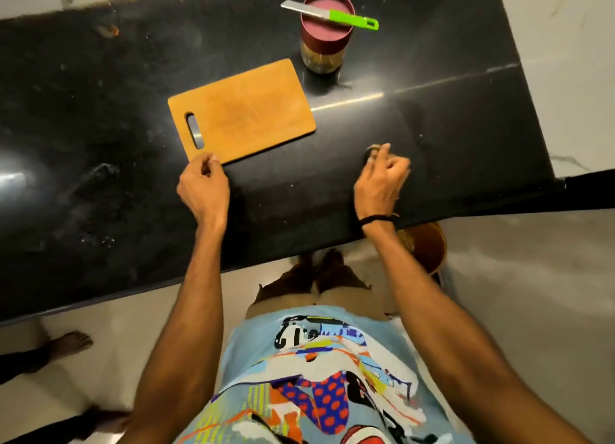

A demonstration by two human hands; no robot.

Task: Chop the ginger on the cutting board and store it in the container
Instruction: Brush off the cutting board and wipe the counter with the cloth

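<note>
A wooden cutting board [246, 110] with a handle slot lies bare on the black countertop [100, 127]. My left hand [203, 187] has curled fingers at the board's near left corner and pinches its edge. To the right of the board, my right hand [379, 180] hovers over the counter, its fingers curled round a small brownish lump, apparently the ginger [372, 151], mostly hidden and blurred. A clear container with a maroon lid [326, 21] stands behind the board. A green-handled knife [332, 15] lies across that lid.
The counter ends at a right edge [532, 110] and a near edge by my body. Below the near edge on the right sits a brown bowl [426, 247]. Another person's bare foot [66, 343] stands on the floor at lower left.
</note>
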